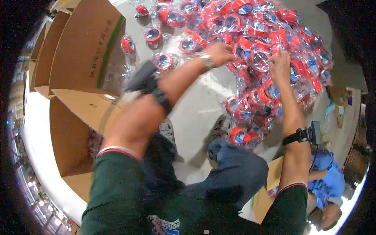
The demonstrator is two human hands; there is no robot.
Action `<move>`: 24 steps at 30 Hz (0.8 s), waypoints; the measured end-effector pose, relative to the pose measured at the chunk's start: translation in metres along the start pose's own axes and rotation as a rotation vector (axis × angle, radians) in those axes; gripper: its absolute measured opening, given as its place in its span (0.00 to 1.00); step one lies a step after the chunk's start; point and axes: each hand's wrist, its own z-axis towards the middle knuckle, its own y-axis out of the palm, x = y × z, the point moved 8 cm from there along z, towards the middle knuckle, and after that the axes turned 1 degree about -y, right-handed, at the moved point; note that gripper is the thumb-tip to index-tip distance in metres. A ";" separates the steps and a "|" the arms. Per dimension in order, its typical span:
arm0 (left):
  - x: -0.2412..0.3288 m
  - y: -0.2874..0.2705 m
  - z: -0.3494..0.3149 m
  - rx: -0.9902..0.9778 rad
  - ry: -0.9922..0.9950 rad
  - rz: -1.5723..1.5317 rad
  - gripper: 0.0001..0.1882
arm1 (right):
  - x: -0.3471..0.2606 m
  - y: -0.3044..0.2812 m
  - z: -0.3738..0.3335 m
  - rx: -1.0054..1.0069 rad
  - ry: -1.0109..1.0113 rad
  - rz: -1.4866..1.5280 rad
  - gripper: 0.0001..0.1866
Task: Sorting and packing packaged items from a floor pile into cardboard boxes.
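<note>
Rolls of red tape in clear plastic wrap lie in a big heap (254,92) on the floor before me. At the heap's left edge is my left hand (219,54), its fingers bent together against the wrapping beside a tape roll (241,53); what they hold, if anything, is hidden. My right hand (280,66) reaches into the middle of the heap. Its thumb and fingers pinch a wrapped roll of red tape (275,51), with another wrapped roll (259,60) just to its left. A watch (206,60) is on my left wrist.
Open cardboard boxes (80,47) stand on the left, with a nearer box (70,137) below them. Several loose wrapped rolls (153,35) lie between boxes and heap. Another person in blue (327,178) is at lower right, near a carton (262,203). My shoes (221,125) are close to the heap.
</note>
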 end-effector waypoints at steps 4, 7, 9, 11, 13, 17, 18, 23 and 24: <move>-0.041 0.106 0.116 0.147 -0.128 -0.214 0.30 | 0.029 0.029 0.009 0.019 0.073 0.075 0.05; -0.032 0.127 0.126 0.332 -0.241 -0.354 0.34 | 0.051 0.021 0.002 0.091 0.132 0.198 0.06; -0.036 0.115 0.138 0.351 -0.194 -0.319 0.32 | 0.049 0.020 0.007 0.159 0.107 0.229 0.06; -0.041 0.106 0.136 0.383 -0.191 -0.251 0.27 | 0.060 0.015 0.003 0.257 0.177 0.335 0.07; -0.021 0.098 0.122 0.285 -0.019 -0.435 0.21 | 0.072 0.007 -0.011 0.288 0.296 0.422 0.08; 0.009 0.057 0.076 0.029 0.110 -0.666 0.14 | 0.067 0.009 -0.023 0.292 0.592 0.922 0.08; 0.022 0.045 0.057 0.038 0.122 -0.662 0.14 | 0.054 0.009 -0.027 0.291 0.628 1.334 0.11; 0.070 -0.016 -0.053 0.018 0.297 -0.508 0.17 | -0.057 -0.055 -0.033 0.278 0.618 1.915 0.18; 0.083 -0.032 -0.102 -0.005 0.382 -0.591 0.17 | -0.117 -0.087 -0.033 0.258 0.623 2.014 0.20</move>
